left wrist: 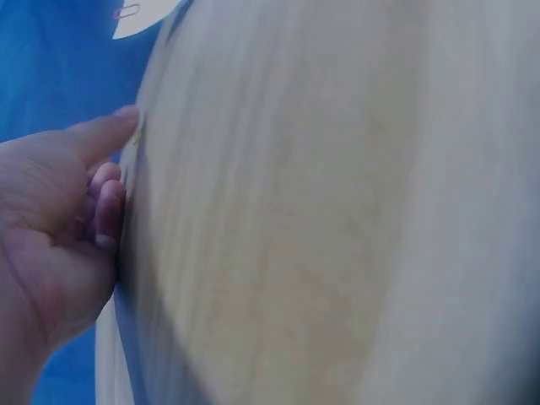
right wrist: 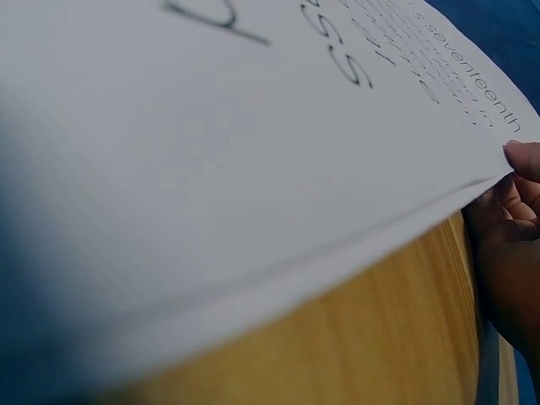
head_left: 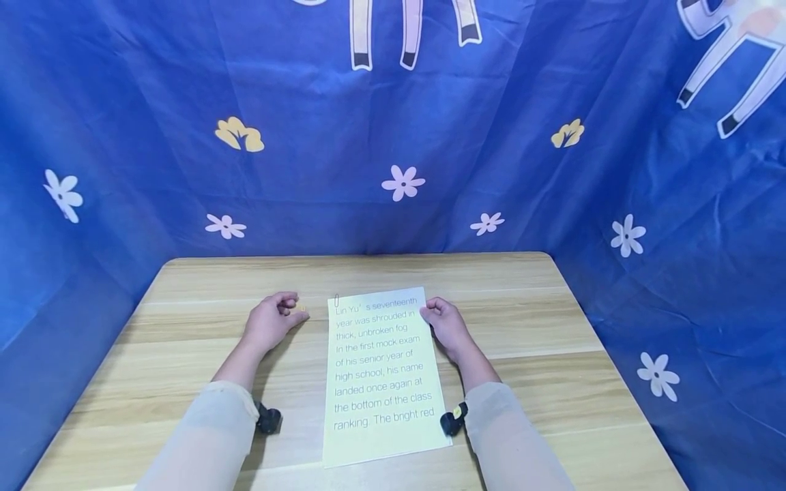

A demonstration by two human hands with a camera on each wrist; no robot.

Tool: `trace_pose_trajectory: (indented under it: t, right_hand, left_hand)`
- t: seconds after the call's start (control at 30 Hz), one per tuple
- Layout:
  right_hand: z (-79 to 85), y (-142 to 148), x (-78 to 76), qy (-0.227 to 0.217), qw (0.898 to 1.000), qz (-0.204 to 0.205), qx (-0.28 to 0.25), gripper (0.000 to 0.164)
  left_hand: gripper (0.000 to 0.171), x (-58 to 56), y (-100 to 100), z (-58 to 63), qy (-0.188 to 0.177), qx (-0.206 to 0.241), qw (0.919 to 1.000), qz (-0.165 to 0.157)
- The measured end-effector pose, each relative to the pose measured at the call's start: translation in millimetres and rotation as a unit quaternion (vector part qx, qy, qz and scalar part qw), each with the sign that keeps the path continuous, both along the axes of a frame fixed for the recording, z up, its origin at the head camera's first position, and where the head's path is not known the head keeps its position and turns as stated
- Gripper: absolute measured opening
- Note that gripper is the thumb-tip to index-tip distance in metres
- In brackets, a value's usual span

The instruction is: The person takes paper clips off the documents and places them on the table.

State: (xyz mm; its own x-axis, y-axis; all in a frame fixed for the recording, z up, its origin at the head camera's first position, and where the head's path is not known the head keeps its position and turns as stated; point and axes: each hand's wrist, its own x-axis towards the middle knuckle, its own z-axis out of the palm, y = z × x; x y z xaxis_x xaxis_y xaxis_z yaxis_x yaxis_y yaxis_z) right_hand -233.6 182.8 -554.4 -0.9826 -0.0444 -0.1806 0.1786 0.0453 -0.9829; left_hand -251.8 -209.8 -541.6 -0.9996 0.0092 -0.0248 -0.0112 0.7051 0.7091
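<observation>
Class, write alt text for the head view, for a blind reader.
A right hand grips the right edge of a printed sheet, paperclip at its top left, at a wooden table. The left hand is beside a tiny yellow object. Blue patterned fabric hangs behind.

Head cam is reading bright, mostly even; soft shadows are falling on table (head_left: 552, 409) inside both forearms (head_left: 244, 361). L wrist cam is running dim + blurry, table edge is bowing, btm-R corner is sitting dark. R wrist cam's also running dim, bluish; nearest paper (right wrist: 194, 186) is blurring, btm-L is sitting dark.
</observation>
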Motion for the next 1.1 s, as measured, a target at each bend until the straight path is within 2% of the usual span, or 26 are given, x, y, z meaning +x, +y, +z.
trace_pose_trajectory:
  t: [0.17,0.33,0.5,0.7,0.8,1.1]
  right_hand:
    - [-0.4,1,-0.4,0.0,1.0,0.004,-0.002,0.014]
    - [0.0,1,-0.6,0.002,1.0,0.003,-0.004,0.012]
    - [-1.6,1,-0.2,0.004,1.0,0.004,-0.01,0.011]
    - [-0.4,0,1.0,0.01,1.0,0.007,-0.012,0.013]
    - [0.1,0,1.4,0.01,1.0,0.006,-0.011,0.013]
    - [-0.8,0,1.5,0.013,1.0,0.009,-0.009,0.012]
  left_hand:
    - [0.052,4.2,15,10.1,0.033,0.078,0.9956,0.04]
    - [0.046,4.8,35,18.2,0.06,0.11,0.9918,0.029]
    - [0.045,5.4,51,19.9,0.039,0.102,0.994,-0.003]
    - [0.051,5.2,65,14.6,0.006,0.151,0.9879,-0.037]
    - [0.049,4.1,69,9.4,0.007,0.16,0.9862,-0.041]
    - [0.049,3.8,74,1.6,-0.004,0.137,0.9899,-0.034]
